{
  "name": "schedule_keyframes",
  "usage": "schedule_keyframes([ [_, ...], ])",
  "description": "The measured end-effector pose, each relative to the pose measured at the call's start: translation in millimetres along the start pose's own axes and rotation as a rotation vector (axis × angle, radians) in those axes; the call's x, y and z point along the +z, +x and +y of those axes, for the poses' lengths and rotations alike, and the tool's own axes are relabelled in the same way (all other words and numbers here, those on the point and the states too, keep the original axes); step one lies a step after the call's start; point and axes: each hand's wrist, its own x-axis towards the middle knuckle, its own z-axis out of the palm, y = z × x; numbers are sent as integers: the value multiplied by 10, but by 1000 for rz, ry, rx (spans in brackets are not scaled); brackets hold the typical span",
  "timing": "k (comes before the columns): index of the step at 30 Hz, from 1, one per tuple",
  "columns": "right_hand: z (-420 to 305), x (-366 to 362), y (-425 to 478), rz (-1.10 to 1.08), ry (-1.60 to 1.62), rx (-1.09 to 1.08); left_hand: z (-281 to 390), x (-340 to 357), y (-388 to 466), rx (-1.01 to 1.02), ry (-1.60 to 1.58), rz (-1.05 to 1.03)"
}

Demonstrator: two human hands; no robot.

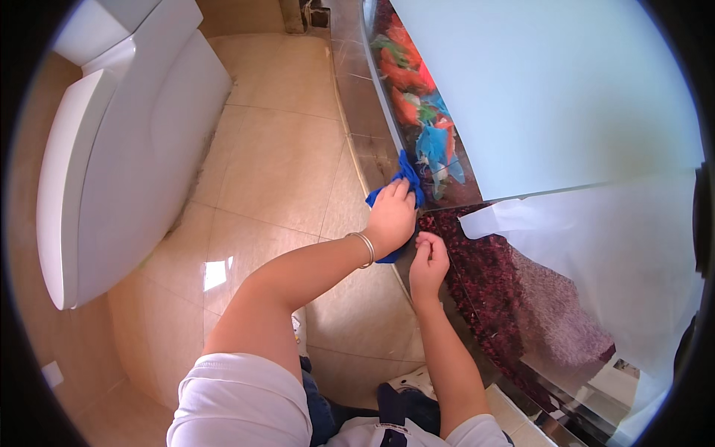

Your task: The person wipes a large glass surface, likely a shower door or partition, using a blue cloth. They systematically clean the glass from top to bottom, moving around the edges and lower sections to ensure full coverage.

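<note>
A blue cloth [410, 177] lies bunched on the dark stone sill [366, 112] at the foot of a glass shower screen. My left hand [394, 215], with a metal bangle on its wrist, presses the cloth down with its fingers on it. Part of the cloth shows below that palm. Just right of it is my right hand [430, 268], its fingers curled near the glass edge. Whether it holds anything cannot be seen. Beside the hands, behind the glass, runs a strip of dark red patterned surface [480, 279].
A white toilet [128, 167] stands at the left on beige floor tiles [273, 167]. Frosted, partly peeled film [558, 100] covers the glass at the right. Red, blue and green shapes [430, 128] show through its uncovered strip. My shoes are below.
</note>
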Motion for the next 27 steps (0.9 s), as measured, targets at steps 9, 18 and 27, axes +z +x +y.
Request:
schedule_keyframes([
  [9,-271,233,-66,-324,195,-93,66,-685,-152,-78,-701,-35],
  [18,-646,-184,363,-379,216,104,-313,-1402,256,-156,-287,159],
  [27,-820,-271,443,-256,727,292,-572,-1131,570,4,51,330],
])
